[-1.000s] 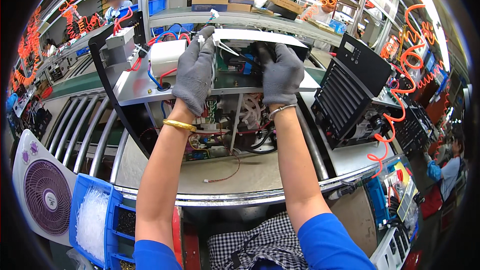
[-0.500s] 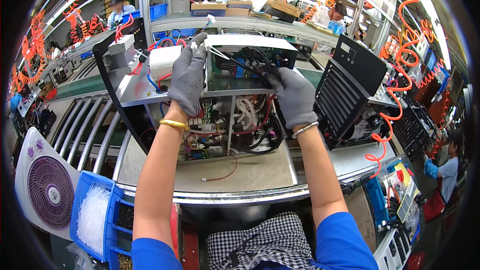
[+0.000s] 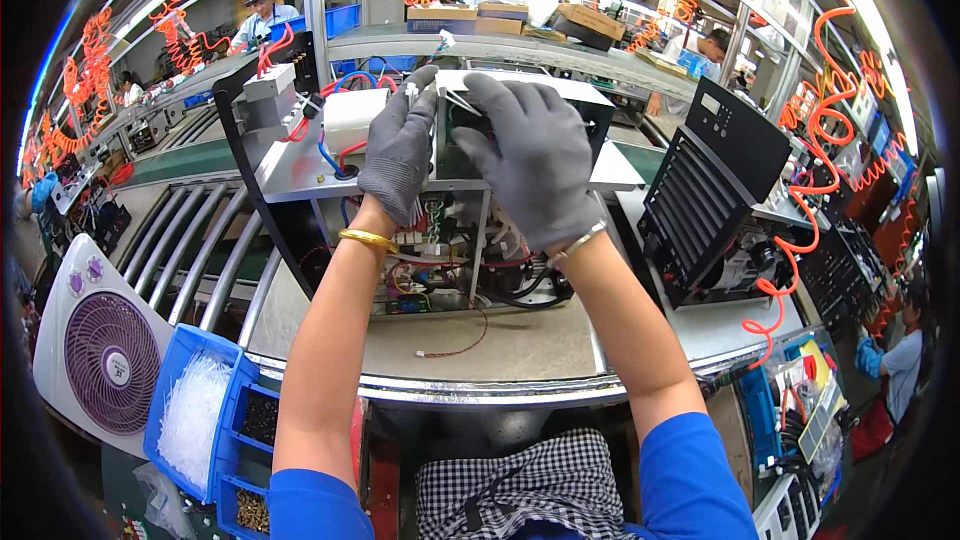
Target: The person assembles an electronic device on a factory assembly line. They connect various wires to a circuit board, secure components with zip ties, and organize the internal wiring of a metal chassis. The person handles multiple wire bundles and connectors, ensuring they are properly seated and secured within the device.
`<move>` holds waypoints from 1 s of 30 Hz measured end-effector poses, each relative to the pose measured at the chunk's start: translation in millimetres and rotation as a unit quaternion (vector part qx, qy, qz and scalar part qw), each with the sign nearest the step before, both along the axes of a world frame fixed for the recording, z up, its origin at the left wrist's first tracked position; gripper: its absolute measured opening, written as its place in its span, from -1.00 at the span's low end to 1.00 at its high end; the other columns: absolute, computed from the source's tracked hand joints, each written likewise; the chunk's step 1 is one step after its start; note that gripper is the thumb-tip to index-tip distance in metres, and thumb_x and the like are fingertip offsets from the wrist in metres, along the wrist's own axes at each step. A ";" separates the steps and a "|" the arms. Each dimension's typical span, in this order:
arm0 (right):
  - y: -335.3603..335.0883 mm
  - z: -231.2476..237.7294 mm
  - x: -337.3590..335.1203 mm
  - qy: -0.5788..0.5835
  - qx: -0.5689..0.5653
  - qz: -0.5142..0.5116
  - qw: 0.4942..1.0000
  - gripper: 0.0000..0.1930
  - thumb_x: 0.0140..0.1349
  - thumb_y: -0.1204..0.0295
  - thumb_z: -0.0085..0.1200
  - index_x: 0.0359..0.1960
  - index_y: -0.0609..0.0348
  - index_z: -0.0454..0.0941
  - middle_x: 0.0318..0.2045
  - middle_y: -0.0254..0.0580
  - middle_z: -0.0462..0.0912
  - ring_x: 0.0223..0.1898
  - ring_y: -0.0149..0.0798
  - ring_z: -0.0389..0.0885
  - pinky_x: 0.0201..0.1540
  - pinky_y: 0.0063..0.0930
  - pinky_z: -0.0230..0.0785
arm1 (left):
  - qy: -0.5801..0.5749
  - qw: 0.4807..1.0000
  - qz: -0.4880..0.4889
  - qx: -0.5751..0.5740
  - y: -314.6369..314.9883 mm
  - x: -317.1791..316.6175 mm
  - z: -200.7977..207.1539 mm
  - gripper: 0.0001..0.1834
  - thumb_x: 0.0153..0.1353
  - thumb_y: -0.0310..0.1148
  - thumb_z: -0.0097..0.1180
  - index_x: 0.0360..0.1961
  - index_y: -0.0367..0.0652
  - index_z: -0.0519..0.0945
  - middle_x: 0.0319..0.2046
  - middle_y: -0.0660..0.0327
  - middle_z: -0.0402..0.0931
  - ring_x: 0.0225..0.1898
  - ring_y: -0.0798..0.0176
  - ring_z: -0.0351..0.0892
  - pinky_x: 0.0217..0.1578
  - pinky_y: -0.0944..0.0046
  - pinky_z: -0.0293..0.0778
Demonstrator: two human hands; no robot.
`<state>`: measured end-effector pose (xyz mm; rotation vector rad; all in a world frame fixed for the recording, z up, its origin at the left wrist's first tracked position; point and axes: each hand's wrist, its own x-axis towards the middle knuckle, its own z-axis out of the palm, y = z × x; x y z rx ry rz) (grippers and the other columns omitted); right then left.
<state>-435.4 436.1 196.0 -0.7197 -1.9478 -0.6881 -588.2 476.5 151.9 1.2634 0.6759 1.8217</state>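
Note:
An open electrical unit with a metal chassis [image 3: 455, 185] stands in front of me, its circuit boards and bundled wires showing. My left hand [image 3: 398, 155], in a grey glove, is closed at the unit's upper edge, pinching a small white connector [image 3: 412, 92] at the fingertips. My right hand [image 3: 535, 160], also gloved, is held over the unit's upper bay and hides most of it. Its thumb and fingers are spread around thin white leads [image 3: 460, 102] beside the left hand; no grip on them shows. A thin red-brown wire [image 3: 465, 348] trails onto the bench.
A second unit with a black louvred panel [image 3: 700, 190] stands on the right, near a coiled orange hose [image 3: 765, 285]. To the left are metal rollers [image 3: 200, 250], a fan [image 3: 110, 360] and blue bins [image 3: 195, 425] of small parts. Co-workers sit beyond the shelf.
My right hand has left the black cables at the unit's right side and moved left, toward the white leads by my left hand. The left hand keeps its place on the unit.

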 end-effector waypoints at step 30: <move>14.1 -32.0 17.5 -0.183 -0.027 -0.026 0.982 -0.92 0.06 0.31 0.18 -0.40 -0.12 0.58 -0.49 -0.38 0.48 -0.34 -0.25 0.52 -0.24 -0.31 0.29 | 0.061 0.997 0.034 0.007 11.0 -13.5 -16.2 -0.63 0.46 -0.29 -0.08 0.24 0.02 0.47 -0.43 0.48 0.44 -0.63 0.66 0.19 -0.68 0.54 0.16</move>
